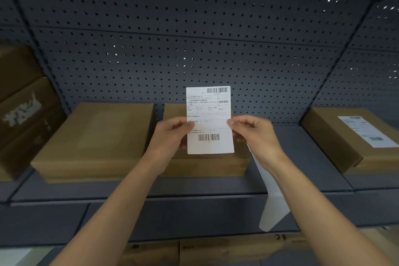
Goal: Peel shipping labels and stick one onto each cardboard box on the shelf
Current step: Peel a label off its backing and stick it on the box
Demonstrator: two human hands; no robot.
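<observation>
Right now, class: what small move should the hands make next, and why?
Probably lower the label onto the middle box just behind it and press it flat. The left hand and right hand pinch its side edges, that box shows no label, and the right box already has one.
</observation>
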